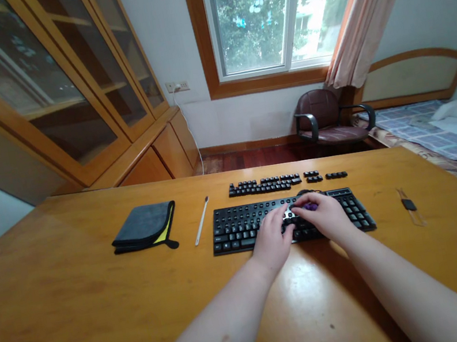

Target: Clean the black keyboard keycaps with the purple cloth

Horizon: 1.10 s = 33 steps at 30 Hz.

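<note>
A black keyboard (233,229) lies before me, its upper rows showing bare key switches and its lower rows still capped. My left hand (272,238) rests over the middle of it, thumb and fingers apart, apparently steadying the board. Just to the right, my right hand (323,214) is curled with its fingertips down at the keys. A small purple thing (311,206) shows under those fingers; its kind is mostly hidden. Removed black keycaps (257,186) stand in rows behind the keyboard.
Left of the keyboard lie a white-handled toothbrush (202,222) and a folded grey cloth (143,223) with yellow lining. A keycap puller (409,204) with wire loops lies at the right. Beyond the wooden table (79,301) stands an armchair (322,117).
</note>
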Motion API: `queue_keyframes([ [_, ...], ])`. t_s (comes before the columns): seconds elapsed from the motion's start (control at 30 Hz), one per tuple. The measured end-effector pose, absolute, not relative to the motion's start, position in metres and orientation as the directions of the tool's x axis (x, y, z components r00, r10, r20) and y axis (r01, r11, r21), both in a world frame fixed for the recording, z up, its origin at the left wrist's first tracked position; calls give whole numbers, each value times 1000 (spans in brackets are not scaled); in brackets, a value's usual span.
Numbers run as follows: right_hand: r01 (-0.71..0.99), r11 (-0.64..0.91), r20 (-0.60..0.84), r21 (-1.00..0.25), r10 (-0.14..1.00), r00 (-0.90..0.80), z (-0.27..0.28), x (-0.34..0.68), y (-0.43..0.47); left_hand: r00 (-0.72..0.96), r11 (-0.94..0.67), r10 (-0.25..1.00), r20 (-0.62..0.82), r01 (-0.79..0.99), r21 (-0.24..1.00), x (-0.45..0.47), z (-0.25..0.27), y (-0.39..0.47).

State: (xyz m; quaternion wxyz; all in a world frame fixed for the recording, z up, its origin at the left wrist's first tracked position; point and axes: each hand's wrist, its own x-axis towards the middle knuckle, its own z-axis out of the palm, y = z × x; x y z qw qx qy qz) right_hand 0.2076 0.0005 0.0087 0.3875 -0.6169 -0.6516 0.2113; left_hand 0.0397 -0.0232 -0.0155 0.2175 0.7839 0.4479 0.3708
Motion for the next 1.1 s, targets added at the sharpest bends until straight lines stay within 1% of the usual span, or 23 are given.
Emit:
queue_keyframes([
  [0.13,522,152,214,-839,975,61,0,199,-27,403,-565,820,408,453,689,39,-11,-24],
  [0.3,466,206,228,-861,974,-9,-5,200,-29,391,-529,841,373,456,715,39,-6,-26],
  [0.47,407,198,202,-892,979,-33,0,204,-30,298,-464,883,363,437,771,40,-9,-25],
  [0.6,351,247,240,-903,969,-65,0,207,-30,176,-363,930,321,323,874,42,-14,-23],
  [0.7,295,312,292,-903,950,-108,-5,211,-29,136,-308,949,283,223,925,44,-17,-22],
  [0.8,366,347,311,-863,937,-157,-6,214,-28,121,-306,950,288,168,937,45,-18,-22],
  [0.87,414,394,339,-820,919,-204,-4,215,-28,105,-314,948,300,165,935,45,-18,-23],
  [0.93,406,445,380,-798,895,-233,-1,216,-28,98,-319,947,306,164,933,44,-17,-23],
  [1.0,383,447,396,-808,894,-209,0,216,-29,118,-320,944,307,120,940,44,-17,-24],
  [1.1,349,400,385,-847,916,-115,-1,212,-29,193,-308,933,303,-2,951,46,-19,-25],
])
